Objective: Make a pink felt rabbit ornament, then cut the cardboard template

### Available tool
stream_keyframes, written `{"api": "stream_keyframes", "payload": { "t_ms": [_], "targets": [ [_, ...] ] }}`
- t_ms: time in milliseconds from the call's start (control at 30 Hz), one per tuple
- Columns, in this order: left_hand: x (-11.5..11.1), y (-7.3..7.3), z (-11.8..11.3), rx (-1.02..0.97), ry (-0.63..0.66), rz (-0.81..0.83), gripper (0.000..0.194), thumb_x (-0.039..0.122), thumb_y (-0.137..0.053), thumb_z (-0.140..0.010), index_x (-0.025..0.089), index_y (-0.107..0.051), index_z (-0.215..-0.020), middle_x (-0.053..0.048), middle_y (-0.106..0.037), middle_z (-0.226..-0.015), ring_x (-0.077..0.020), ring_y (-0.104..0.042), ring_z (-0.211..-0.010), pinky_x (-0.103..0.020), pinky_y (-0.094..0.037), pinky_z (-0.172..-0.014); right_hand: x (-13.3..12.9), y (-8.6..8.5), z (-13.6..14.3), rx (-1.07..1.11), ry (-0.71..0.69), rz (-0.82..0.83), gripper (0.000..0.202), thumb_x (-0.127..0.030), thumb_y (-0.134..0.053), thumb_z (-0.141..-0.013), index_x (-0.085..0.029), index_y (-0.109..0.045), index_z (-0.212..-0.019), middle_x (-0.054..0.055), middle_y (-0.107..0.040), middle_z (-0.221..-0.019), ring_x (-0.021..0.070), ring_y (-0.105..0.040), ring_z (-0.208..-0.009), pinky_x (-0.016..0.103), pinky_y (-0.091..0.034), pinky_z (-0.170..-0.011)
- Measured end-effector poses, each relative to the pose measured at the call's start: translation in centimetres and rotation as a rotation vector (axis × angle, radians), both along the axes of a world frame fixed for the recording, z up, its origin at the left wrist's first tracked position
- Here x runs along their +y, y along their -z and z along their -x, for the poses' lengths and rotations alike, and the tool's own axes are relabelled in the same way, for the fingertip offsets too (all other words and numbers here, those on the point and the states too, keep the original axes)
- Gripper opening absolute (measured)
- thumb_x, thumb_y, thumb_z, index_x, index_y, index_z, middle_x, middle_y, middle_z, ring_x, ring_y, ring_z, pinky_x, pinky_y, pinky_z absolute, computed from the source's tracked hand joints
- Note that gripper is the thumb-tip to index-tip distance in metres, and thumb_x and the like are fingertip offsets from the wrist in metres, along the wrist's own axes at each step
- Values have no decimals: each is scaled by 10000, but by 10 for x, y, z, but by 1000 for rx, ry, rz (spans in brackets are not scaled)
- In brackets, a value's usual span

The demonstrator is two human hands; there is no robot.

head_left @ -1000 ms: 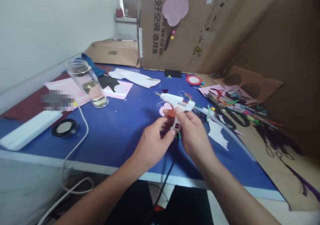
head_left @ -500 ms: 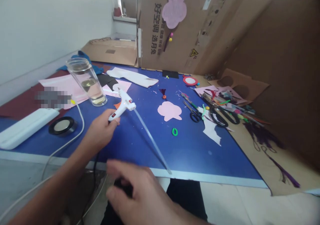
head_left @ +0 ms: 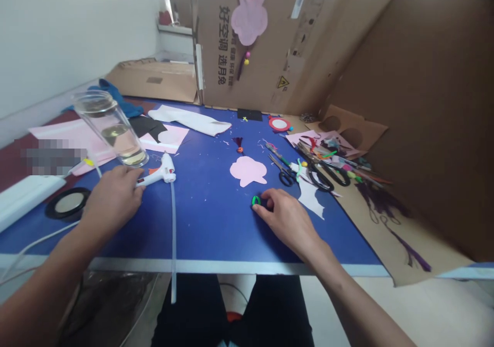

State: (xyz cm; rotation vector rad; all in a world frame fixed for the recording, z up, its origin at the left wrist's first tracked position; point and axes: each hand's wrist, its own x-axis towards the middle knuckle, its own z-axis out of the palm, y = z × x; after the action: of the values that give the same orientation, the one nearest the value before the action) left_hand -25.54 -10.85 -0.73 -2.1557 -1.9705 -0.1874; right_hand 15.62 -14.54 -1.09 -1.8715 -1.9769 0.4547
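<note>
**Right hand at green ring, left hand on glue gun**

Green ring [head_left: 253, 201] sits near the middle of the blue table [head_left: 216, 234], on the near side of the pink cutout [head_left: 248, 171]. Right hand [head_left: 287, 216]: thumb and fingertips bent close around the ring, only a small gap between them, probably because it's such a small piece. Actual pinch or just contact: can't tell.

Left hand [head_left: 116, 195] is wrapped around the handle of the white glue gun [head_left: 166, 168], nozzle facing away from the person; likely keeps fingers off the tip. Glue stick [head_left: 173, 234] trails from the gun's back over the table edge, presumably just too long for the body. Gun touching table or not: unclear.

Further out: tassel [head_left: 238, 142] with orange bead beyond the cutout; small scissors [head_left: 285, 177] to its right, apparently parked within reach. Glass bottle [head_left: 116, 131] and tape roll [head_left: 69, 203] far left. Another pink cutout [head_left: 250, 18] up against the cardboard panel [head_left: 270, 79], perhaps for display.
</note>
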Motion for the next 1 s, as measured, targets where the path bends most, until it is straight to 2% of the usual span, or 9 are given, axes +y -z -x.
{"api": "stream_keyframes", "payload": {
  "t_ms": [100, 200, 333, 467, 567, 700, 833, 933, 1000],
  "targets": [
    [-12, -18, -32, -66, 64, -85, 481, 360, -482, -1040, 62, -687, -1357, -261, -700, -1350, -414, -640, -1279, -575, -528, -1122, 1, -1, 4, 17, -6, 66, 173, -375, -737, -977, -229, -759, -1067, 56, -765, -979, 249, -695, -866, 353, -415, -705],
    [-19, -30, -85, -319, 188, -95, 420, 375, -509, -1055, 139, -718, -1332, -186, -734, -1326, -360, -674, -1271, -524, -522, -1157, 3, -2, 3, 43, -14, 110, 98, -324, -703, -976, -246, -758, -996, 38, -777, -961, 239, -692, -861, 345, -389, -697],
    [-12, -26, -158, -521, 315, 115, 342, 332, -605, -1003, 227, -764, -1287, -100, -774, -1251, -292, -751, -1081, -444, -616, -982, 6, -1, 1, 88, -1, 112, 132, -292, -647, -999, -249, -762, -948, 24, -785, -942, 218, -682, -813, 342, -377, -689],
    [8, -18, -202, -474, 334, 243, 294, 213, -629, -978, 213, -806, -1212, -112, -792, -1194, -279, -763, -1006, -412, -607, -917, 9, 0, 6, 107, -6, 59, 173, -385, -673, -1026, -246, -765, -1073, 30, -775, -948, 222, -675, -833, 338, -383, -702],
    [19, -18, -215, -430, 298, 303, 307, 174, -611, -984, 208, -815, -1211, -124, -796, -1232, -300, -750, -1111, -410, -578, -963, 12, 1, 11, 23, -65, 29, 134, -305, -715, -992, -237, -764, -1097, 54, -769, -1011, 226, -664, -877, 331, -367, -708],
    [24, -17, -217, -509, 299, 334, 337, 137, -602, -974, 198, -811, -1232, -123, -797, -1267, -284, -737, -1143, -387, -541, -973, 16, 7, 9, 66, -80, 21, 52, -232, -699, -975, -233, -750, -963, 44, -755, -956, 212, -640, -833, 328, -354, -703],
    [21, -15, -218, -769, 278, 512, 236, 133, -662, -906, 185, -812, -1080, -57, -809, -982, -210, -718, -862, -317, -503, -769, 20, 17, -1, 420, -7, 65, 172, -367, -716, -965, -233, -710, -858, -1, -691, -757, 180, -579, -687, 315, -371, -653],
    [21, -13, -221, -994, 242, 623, 124, 168, -682, -878, 176, -779, -954, -2, -724, -783, -156, -616, -679, -279, -433, -645, 24, 23, -7, 677, 9, 122, 271, -483, -756, -904, -225, -693, -846, -20, -641, -700, 160, -523, -623, 308, -380, -611],
    [21, -11, -224, -1116, 212, 653, 69, 197, -690, -868, 177, -752, -889, 20, -667, -713, -137, -563, -631, -264, -399, -607, 25, 26, -8, 753, 13, 139, 320, -525, -781, -862, -217, -695, -848, -25, -629, -694, 150, -502, -611, 306, -380, -599]
  ]
}}
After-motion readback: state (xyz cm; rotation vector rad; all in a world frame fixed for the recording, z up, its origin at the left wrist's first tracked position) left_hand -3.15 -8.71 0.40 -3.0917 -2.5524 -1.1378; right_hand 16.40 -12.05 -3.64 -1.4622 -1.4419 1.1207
